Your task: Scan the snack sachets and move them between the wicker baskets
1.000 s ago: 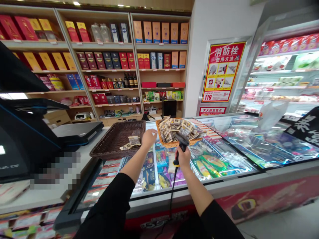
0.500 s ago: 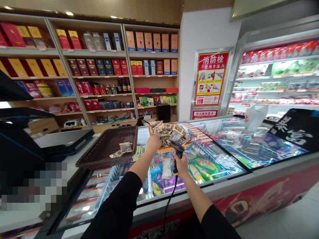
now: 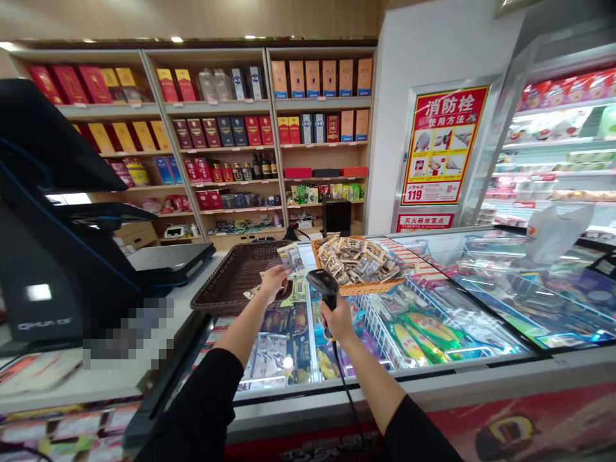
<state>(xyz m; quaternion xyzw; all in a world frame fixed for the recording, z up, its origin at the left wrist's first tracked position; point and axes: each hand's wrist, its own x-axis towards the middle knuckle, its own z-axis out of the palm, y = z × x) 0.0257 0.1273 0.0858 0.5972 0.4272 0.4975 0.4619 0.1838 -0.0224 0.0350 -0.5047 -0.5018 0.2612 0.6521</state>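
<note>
My left hand (image 3: 274,282) pinches a small snack packet (image 3: 291,258) over the right side of a dark brown wicker basket (image 3: 231,273). A few similar packets lie in that basket, partly hidden by the hand. In my right hand (image 3: 338,319) is a black handheld barcode scanner (image 3: 324,285), its head pointing left toward the packet and its cable hanging down. An orange wicker basket (image 3: 353,289) heaped with snack packets (image 3: 360,258) stands just beyond the scanner.
Both baskets sit on a glass-topped freezer (image 3: 332,385) full of packaged goods. To the left are a black checkout terminal (image 3: 52,256) and a flat scale (image 3: 168,260). Shelves of boxed goods (image 3: 226,131) line the back wall; a lit refrigerated case (image 3: 568,160) is at right.
My left hand has lifted a packet from the orange basket's heap and moved left to the brown basket. The scanner has turned and shifted slightly left. The camera view has swung left.
</note>
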